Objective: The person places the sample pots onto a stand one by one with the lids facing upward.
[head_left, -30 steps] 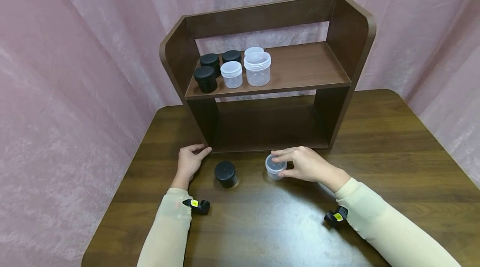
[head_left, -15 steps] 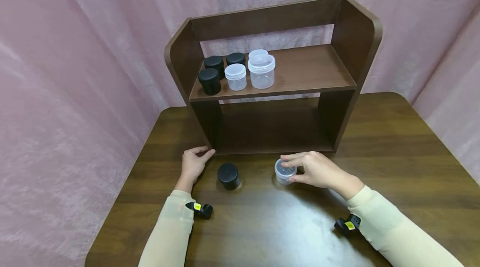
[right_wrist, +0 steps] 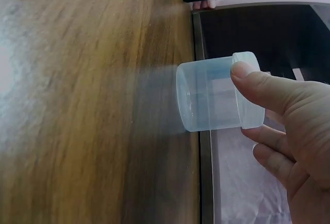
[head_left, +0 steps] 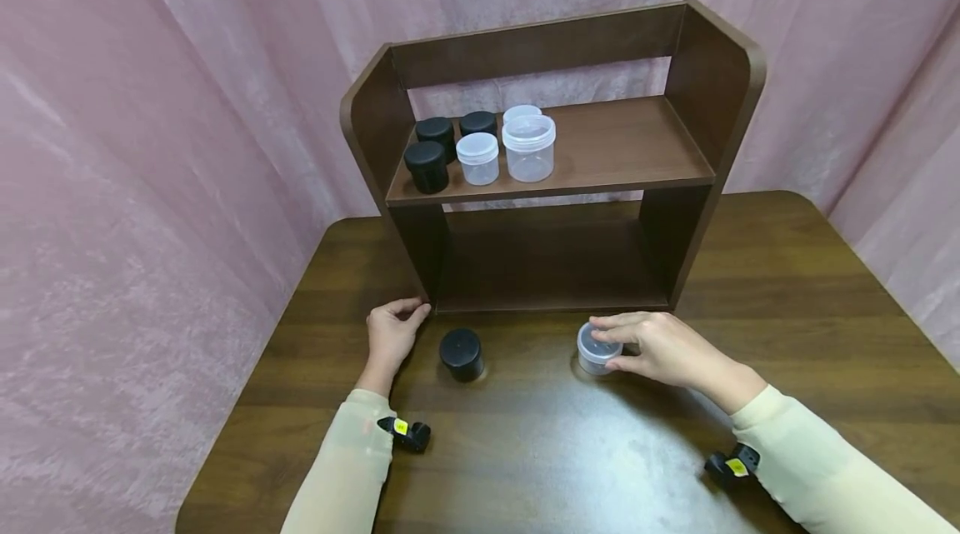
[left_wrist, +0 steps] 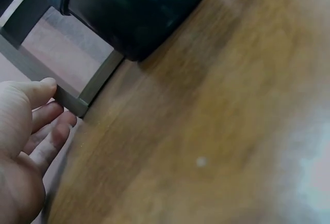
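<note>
In the head view my right hand (head_left: 663, 349) grips a clear plastic jar (head_left: 597, 351) by its lid, with the jar at table level. Up close in the right wrist view, the thumb and fingers hold the translucent lid (right_wrist: 246, 92) from two sides. My left hand (head_left: 392, 334) pinches the lower front left corner of a brown wooden shelf (head_left: 551, 194); the thumb (left_wrist: 47, 84) lies against the panel's edge in the left wrist view. A black lidded jar (head_left: 461, 355) stands upright on the table between the two hands, untouched.
Black jars (head_left: 427, 167) stand at the left of the shelf's upper board, with clear jars (head_left: 529, 151) to their right. The wooden table (head_left: 795, 326) has rounded back corners. A pink curtain (head_left: 187, 142) hangs behind.
My right hand has slid the clear jar to the right, away from the black jar. The left hand stays at the shelf corner. The head view has shifted slightly.
</note>
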Motion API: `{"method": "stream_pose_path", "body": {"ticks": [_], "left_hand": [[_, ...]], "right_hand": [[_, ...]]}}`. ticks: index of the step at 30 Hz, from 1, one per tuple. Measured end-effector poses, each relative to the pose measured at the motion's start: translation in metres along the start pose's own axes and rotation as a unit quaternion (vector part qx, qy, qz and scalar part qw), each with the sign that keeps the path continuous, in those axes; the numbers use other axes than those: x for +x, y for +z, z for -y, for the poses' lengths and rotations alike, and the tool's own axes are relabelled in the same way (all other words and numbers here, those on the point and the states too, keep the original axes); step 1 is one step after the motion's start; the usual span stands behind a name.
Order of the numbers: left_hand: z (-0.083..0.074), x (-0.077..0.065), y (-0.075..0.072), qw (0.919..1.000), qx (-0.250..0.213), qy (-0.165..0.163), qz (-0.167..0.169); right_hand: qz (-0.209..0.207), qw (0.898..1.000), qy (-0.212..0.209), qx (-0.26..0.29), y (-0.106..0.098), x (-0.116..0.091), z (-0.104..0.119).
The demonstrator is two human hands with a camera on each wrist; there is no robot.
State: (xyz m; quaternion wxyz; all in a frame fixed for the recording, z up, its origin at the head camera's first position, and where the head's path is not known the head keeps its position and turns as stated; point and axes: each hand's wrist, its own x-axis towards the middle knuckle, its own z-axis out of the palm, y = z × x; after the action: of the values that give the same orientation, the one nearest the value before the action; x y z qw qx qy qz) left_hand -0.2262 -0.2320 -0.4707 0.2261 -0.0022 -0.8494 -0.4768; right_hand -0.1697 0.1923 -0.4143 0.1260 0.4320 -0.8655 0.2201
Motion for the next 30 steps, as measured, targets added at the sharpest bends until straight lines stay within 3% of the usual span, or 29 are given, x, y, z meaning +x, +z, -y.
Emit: {"method": "stream_pose_path", "body": {"ticks": [6, 16, 25, 30], "left_hand": [[-0.001, -0.002, 0.000, 0.9994, -0.006, 0.015, -0.031], [-0.003, -0.002, 0.004, 0.9980, -0.029, 0.006, -0.055], [-0.001, -0.002, 0.007, 0.9979, -0.037, -0.007, -0.052], [-0.002, -0.001, 0.008, 0.9981, -0.035, -0.010, -0.049]], "right_hand": [[-0.014, 1.000, -0.012, -0.003, 0.002, -0.006, -0.001], [-0.019, 1.000, -0.009, -0.004, 0.005, -0.008, 0.002], [-0.028, 1.000, -0.011, -0.002, 0.002, -0.007, 0.001], [-0.058, 0.998, -0.017, 0.023, -0.006, -0.004, 0.001]]}}
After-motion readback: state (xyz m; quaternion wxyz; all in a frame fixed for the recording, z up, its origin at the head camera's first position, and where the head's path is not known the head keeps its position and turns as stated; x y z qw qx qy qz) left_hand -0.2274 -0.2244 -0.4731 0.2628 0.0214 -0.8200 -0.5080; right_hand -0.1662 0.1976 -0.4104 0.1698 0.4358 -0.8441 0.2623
